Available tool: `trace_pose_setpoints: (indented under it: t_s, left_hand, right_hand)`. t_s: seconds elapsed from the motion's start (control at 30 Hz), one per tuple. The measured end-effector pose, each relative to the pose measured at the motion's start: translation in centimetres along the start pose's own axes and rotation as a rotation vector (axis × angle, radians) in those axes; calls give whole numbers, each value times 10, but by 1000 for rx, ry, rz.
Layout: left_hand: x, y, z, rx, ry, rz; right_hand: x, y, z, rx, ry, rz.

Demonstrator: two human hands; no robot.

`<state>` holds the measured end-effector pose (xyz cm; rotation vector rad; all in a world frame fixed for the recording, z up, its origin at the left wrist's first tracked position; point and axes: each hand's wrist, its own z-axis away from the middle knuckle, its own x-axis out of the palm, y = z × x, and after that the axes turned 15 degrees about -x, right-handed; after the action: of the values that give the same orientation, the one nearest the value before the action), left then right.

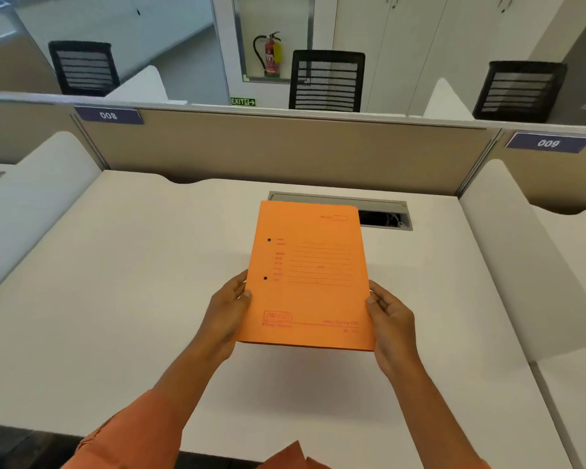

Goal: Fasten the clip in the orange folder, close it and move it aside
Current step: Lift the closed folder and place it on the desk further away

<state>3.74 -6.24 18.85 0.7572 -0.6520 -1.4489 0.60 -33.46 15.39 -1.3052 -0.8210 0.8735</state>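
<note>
The orange folder (310,275) is closed, its printed front cover facing up, with two small black holes near its left edge. I hold it above the white desk (115,299), tilted a little toward me. My left hand (229,314) grips its lower left edge, thumb on top. My right hand (388,316) grips the lower right edge the same way. The clip inside is hidden by the cover.
A grey cable tray opening (384,216) lies in the desk behind the folder. A beige partition (285,150) closes the far side, and white curved dividers (528,265) flank the desk. Black chairs stand beyond the partition.
</note>
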Motion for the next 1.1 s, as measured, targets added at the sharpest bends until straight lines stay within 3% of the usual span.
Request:
trace_pose_setpoints:
  t_s: [0.53,0.83,1.1]
  left_hand:
    - [-111,83,-79,122,239,-18]
    - [-174,113,-169,76,374,37]
    - [-199,106,-243,4,404,7]
  right_hand:
    - [185,-20,-67,-88,-25,6]
    - [295,8,-114,-8,-31,36]
    - [343,48,-152,45,-20,131]
